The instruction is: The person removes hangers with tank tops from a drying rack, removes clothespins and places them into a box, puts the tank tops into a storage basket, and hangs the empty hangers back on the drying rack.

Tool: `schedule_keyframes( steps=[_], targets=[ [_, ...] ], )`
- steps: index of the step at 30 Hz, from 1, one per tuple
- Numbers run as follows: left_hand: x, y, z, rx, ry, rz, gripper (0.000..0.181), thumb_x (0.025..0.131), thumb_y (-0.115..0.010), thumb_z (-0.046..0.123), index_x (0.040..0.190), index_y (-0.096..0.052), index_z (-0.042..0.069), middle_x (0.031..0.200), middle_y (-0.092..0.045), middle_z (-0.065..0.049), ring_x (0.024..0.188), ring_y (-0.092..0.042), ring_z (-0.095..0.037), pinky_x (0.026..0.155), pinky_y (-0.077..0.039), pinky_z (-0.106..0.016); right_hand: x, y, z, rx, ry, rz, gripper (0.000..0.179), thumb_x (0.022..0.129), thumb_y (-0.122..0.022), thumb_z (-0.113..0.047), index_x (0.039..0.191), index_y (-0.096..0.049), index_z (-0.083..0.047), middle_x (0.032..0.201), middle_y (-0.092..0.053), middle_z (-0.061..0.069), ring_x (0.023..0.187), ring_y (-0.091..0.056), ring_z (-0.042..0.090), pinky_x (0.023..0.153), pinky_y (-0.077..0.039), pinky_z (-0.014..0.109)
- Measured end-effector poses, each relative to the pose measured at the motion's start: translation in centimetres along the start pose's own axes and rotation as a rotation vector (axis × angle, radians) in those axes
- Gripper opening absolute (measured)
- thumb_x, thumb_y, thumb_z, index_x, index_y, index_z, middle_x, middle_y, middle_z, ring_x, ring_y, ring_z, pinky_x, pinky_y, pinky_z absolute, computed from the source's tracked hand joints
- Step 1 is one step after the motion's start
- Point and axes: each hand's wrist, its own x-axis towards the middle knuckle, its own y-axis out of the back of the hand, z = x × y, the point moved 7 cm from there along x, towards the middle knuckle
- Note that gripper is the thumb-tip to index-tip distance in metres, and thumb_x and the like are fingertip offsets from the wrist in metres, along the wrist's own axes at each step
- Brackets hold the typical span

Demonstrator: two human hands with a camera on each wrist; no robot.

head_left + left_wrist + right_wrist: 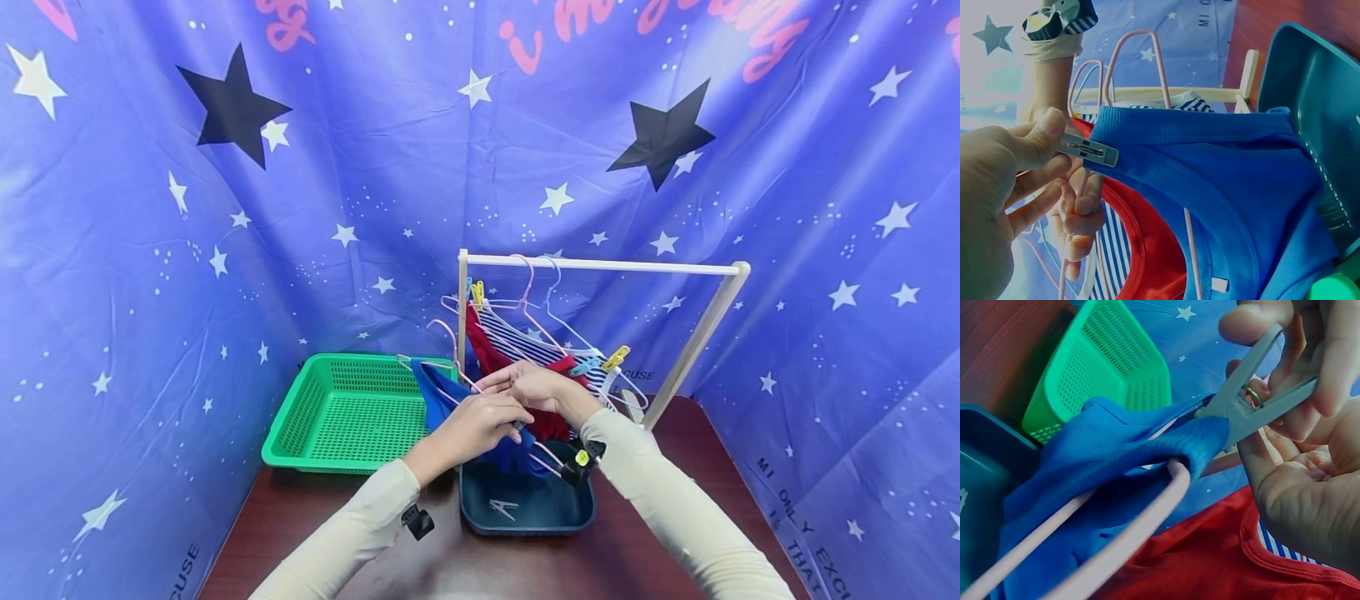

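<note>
My left hand pinches a grey clothespin between thumb and fingers. The clothespin's nose sits over a strap of a blue garment, which hangs on a pink hanger. In the right wrist view the fingers touch both spread handles. My right hand is just behind, its fingers curled round the pink hanger near the strap. Beyond them a red garment and a striped garment hang on other hangers. The far end of the blue garment is partly hidden by my hands.
A white-railed rack stands behind, with yellow clothespins and blue clothespins on its hangers. Below my hands is a dark blue bin holding a grey clothespin. A green basket stands to the left.
</note>
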Motion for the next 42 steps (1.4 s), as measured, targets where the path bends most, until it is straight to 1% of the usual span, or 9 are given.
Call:
schedule_keyframes(
  steps=[4,11,16,22,26,30,34,37,42],
  targets=[
    [-0.01,0.01,0.02,-0.007,0.015,-0.002,0.023,0.086,-0.079,0.006,0.109,-0.077,0.010,0.099,-0.077,0.000,0.090,-0.071,-0.008,0.089,-0.055,-0.017,-0.03,-0.12,0.02,0.000,0.007,-0.005,0.069,0.070,-0.041,0.020,0.138,-0.055,0.012,0.122,-0.074,0.010,0.113,-0.070,0.020,0.091,-0.060,0.035],
    [-0.02,-0.07,0.25,0.010,-0.003,0.011,0.020,0.085,-0.080,0.006,0.105,-0.077,0.008,0.096,-0.077,0.000,0.088,-0.071,-0.008,0.087,-0.055,-0.015,-0.02,-0.28,0.07,-0.008,0.021,-0.018,0.073,0.067,-0.038,0.019,0.138,-0.055,0.012,0.122,-0.074,0.010,0.111,-0.071,0.019,0.089,-0.061,0.034],
    [-0.01,-0.20,0.21,0.030,-0.002,0.028,0.016,0.087,-0.079,0.008,0.103,-0.077,0.010,0.094,-0.076,0.001,0.088,-0.071,-0.007,0.086,-0.055,-0.015,0.02,-0.34,0.08,-0.020,0.032,-0.031,0.074,0.066,-0.037,0.020,0.137,-0.055,0.012,0.120,-0.074,0.009,0.109,-0.071,0.017,0.087,-0.061,0.033],
    [-0.03,-0.31,0.21,0.045,-0.009,0.049,0.012,0.088,-0.078,0.008,0.099,-0.077,0.010,0.094,-0.076,0.002,0.091,-0.071,-0.008,0.086,-0.055,-0.016,-0.09,-0.38,0.01,-0.036,0.033,-0.034,0.076,0.065,-0.035,0.022,0.137,-0.055,0.012,0.120,-0.074,0.008,0.108,-0.071,0.017,0.087,-0.061,0.036],
    [-0.01,-0.33,0.18,0.058,-0.009,0.058,0.010,0.088,-0.078,0.008,0.098,-0.076,0.010,0.094,-0.076,0.001,0.091,-0.071,-0.009,0.086,-0.055,-0.015,-0.01,-0.37,-0.02,-0.043,0.037,-0.035,0.074,0.066,-0.035,0.022,0.137,-0.056,0.012,0.120,-0.074,0.009,0.108,-0.071,0.017,0.088,-0.061,0.037],
    [0.00,-0.33,0.22,0.062,-0.015,0.075,0.010,0.087,-0.079,0.007,0.096,-0.076,0.010,0.092,-0.076,0.001,0.090,-0.071,-0.009,0.087,-0.055,-0.015,0.07,-0.43,0.02,-0.046,0.043,-0.042,0.072,0.068,-0.036,0.021,0.137,-0.056,0.012,0.121,-0.074,0.010,0.108,-0.071,0.016,0.087,-0.061,0.034],
    [-0.03,-0.30,0.29,0.046,-0.019,0.098,0.012,0.084,-0.081,0.004,0.093,-0.076,0.009,0.091,-0.076,0.001,0.089,-0.071,-0.010,0.086,-0.056,-0.017,0.10,-0.57,0.11,-0.054,0.049,-0.051,0.069,0.071,-0.038,0.019,0.137,-0.056,0.011,0.120,-0.074,0.009,0.104,-0.070,0.016,0.082,-0.061,0.030],
    [-0.04,-0.27,0.35,0.044,-0.021,0.105,0.012,0.084,-0.081,0.002,0.092,-0.075,0.009,0.089,-0.076,0.000,0.087,-0.071,-0.009,0.086,-0.056,-0.018,0.06,-0.66,0.06,-0.060,0.050,-0.048,0.066,0.073,-0.039,0.019,0.136,-0.056,0.011,0.118,-0.075,0.006,0.102,-0.070,0.016,0.080,-0.061,0.029],
    [0.08,-0.19,0.35,0.056,-0.029,0.118,0.010,0.088,-0.076,-0.001,0.091,-0.075,0.008,0.088,-0.076,-0.001,0.086,-0.072,-0.010,0.092,-0.056,-0.023,0.01,-0.74,-0.16,-0.055,0.044,-0.042,0.068,0.072,-0.037,0.019,0.137,-0.056,0.011,0.116,-0.075,0.006,0.099,-0.071,0.015,0.079,-0.061,0.031]
  ],
)
